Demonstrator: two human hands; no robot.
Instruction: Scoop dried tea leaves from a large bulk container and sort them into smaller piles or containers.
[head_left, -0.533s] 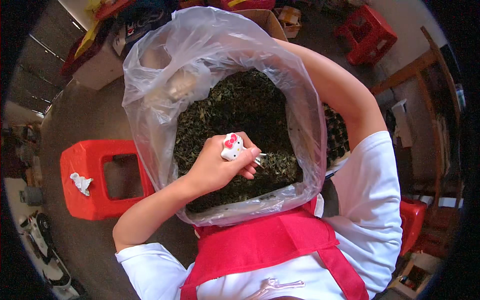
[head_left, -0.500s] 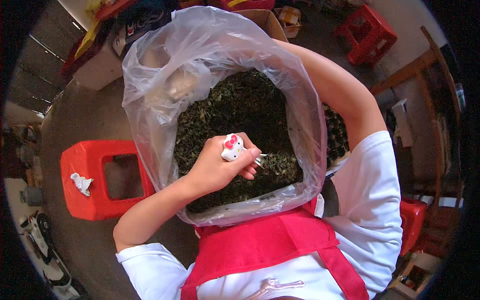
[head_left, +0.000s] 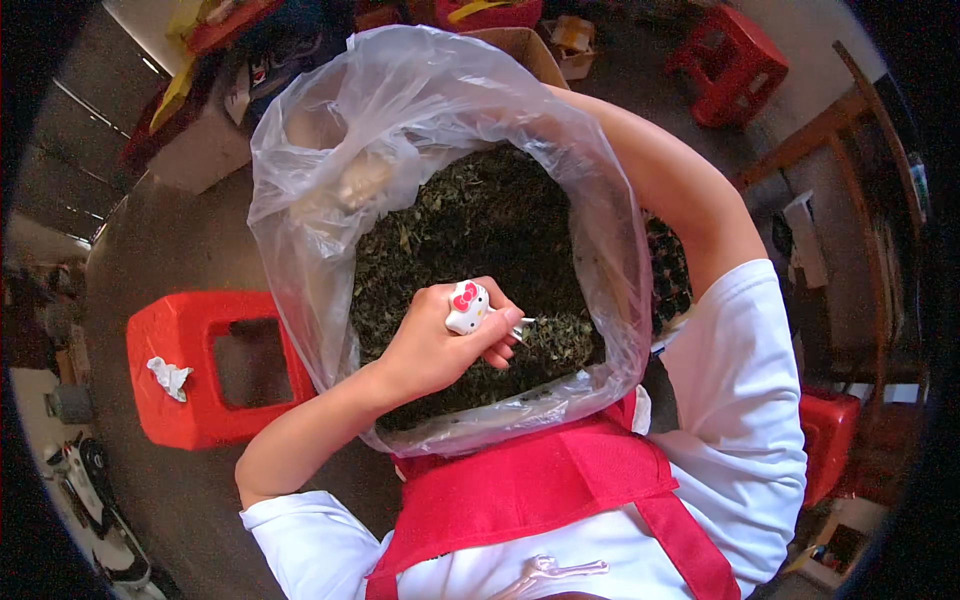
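A large clear plastic bag (head_left: 590, 395), its mouth spread wide, holds a mass of dark dried leaves (head_left: 480, 215), like loose tea. Over the near part of the leaves, my left hand (head_left: 450, 335) is closed around what looks like tweezers (head_left: 523, 325). Two thin metal prongs stick out past my thumb, and a white cat-face ornament with a red bow shows at my knuckles. My right arm reaches around the far side of the bag. Blurred behind the plastic at the upper left, my right hand (head_left: 365, 182) appears curled, gripping the bag.
To the left stands a red plastic stool (head_left: 175, 415) with a crumpled white tissue (head_left: 168, 378) on it. Another red stool (head_left: 728, 65) is at the far right, one more (head_left: 828, 440) near my right sleeve. A cardboard box (head_left: 525, 50) sits behind the bag.
The whole view has shifted slightly, with the left stool a little lower in the picture. My left hand stays over the leaves with the tweezers, and my right arm keeps its place around the bag.
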